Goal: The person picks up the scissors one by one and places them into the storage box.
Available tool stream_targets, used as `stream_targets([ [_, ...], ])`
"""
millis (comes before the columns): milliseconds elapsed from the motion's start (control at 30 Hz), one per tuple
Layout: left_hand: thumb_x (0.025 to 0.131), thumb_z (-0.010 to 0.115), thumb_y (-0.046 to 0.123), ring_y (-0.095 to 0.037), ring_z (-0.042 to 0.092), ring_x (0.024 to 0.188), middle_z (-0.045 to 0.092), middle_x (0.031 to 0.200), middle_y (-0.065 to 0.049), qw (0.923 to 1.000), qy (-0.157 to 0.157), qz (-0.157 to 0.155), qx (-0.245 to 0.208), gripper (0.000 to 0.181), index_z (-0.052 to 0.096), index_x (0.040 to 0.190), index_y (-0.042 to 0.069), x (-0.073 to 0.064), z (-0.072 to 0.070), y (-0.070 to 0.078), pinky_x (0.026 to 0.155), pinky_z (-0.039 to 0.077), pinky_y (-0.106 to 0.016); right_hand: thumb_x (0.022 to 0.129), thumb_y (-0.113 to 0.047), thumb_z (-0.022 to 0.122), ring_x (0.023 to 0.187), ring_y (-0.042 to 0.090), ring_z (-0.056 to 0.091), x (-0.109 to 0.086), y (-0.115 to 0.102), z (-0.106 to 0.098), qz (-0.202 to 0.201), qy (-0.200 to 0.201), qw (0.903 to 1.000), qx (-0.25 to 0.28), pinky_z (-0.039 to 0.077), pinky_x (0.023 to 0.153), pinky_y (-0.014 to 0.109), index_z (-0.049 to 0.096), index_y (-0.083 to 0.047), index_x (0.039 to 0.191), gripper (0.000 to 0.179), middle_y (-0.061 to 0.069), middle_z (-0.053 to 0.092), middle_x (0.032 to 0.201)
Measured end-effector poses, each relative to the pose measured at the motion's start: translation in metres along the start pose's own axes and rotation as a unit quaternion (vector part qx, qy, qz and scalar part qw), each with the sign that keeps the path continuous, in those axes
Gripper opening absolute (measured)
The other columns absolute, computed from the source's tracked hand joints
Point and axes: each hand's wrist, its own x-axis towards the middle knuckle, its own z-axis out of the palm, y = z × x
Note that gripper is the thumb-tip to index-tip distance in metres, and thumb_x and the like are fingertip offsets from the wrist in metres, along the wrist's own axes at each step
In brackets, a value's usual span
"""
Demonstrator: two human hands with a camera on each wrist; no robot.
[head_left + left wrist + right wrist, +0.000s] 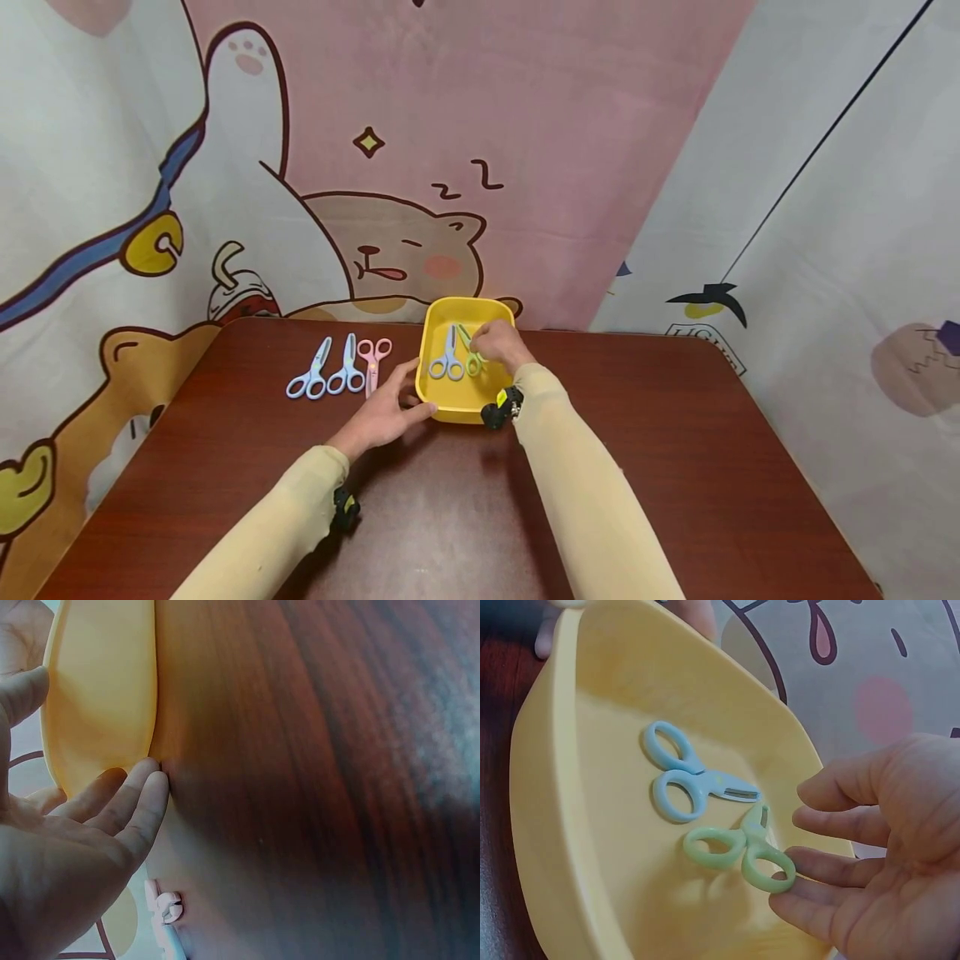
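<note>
Two blue scissors (347,375) and pink scissors (373,356) lie toward the table's (675,433) far left corner. Beside them the left hand (386,412), thumb and fingers spread, touches the yellow tray (459,416) at its near left corner. Inside lies a light-blue pair (448,357); right of it, green scissors (751,838), blades toward the tray's far edge, one loop against the lower fingertips of the right hand (501,342), its thumb clear of them.
</note>
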Motion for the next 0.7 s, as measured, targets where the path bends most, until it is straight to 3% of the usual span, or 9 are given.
stream_targets([
  [300, 0.096, 0.075, 0.026, -0.025, 0.067, 0.108, 0.061, 0.141, -0.017, 1.0, 0.002, 0.002, 0.001, 0.085, 0.024, 0.163, 0.013, 0.0, 0.001, -0.001, 0.09, 0.056, -0.04, 0.094, -0.01, 0.067, 0.103, 0.026, 0.058, -0.002, 0.004, -0.006, -0.006, 0.004, 0.9999, 0.007, 0.049, 0.092, 0.037, 0.076, -0.002, 0.111, 0.021, 0.011, 0.067, 0.113],
  [533, 0.096, 0.075, 0.024, -0.026, 0.067, 0.109, 0.06, 0.142, -0.018, 1.0, 0.004, 0.006, -0.003, 0.085, 0.024, 0.163, 0.011, 0.0, 0.0, -0.001, 0.092, 0.056, -0.042, 0.097, -0.012, 0.066, 0.12, 0.029, 0.057, -0.005, 0.006, -0.013, -0.027, 0.003, 0.9996, -0.005, 0.047, 0.106, 0.043, 0.072, -0.003, 0.127, 0.032, 0.013, 0.066, 0.131],
  [700, 0.095, 0.076, 0.024, -0.026, 0.067, 0.108, 0.06, 0.141, -0.018, 1.0, 0.004, 0.007, -0.004, 0.086, 0.024, 0.163, 0.011, 0.0, 0.0, -0.001, 0.091, 0.056, -0.041, 0.098, -0.014, 0.066, 0.126, 0.031, 0.056, -0.009, 0.007, -0.019, -0.045, 0.003, 0.999, -0.008, 0.045, 0.11, 0.045, 0.069, -0.003, 0.132, 0.035, 0.015, 0.064, 0.137],
])
